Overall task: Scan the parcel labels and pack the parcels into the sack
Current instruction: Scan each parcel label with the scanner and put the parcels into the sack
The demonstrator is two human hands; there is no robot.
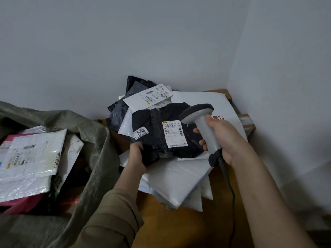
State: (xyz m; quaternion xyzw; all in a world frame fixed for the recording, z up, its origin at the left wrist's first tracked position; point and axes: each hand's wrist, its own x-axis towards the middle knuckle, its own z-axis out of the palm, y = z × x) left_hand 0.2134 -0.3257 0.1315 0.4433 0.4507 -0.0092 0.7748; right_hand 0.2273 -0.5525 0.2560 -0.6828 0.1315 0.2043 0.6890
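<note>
A brown table point(179, 228) holds a pile of white parcels point(179, 178). Brown boxes point(247, 126), maybe cardboard, sit at its far edge by the wall.

Legible markings, parcel pile and sack

Black parcel point(161, 133): small white sticker point(141, 132) reads "2003"; its shipping label point(174, 134) is headed "5020 T098-69 69", with barcodes below and fine print too small to read. White parcel behind point(148, 97): sticker point(163, 95), upside down, reads "3010". Large white mailer point(211, 104): red characters, partly hidden, unreadable. Label on the parcel in the sack point(30, 154): barcode only, text blurred
</note>
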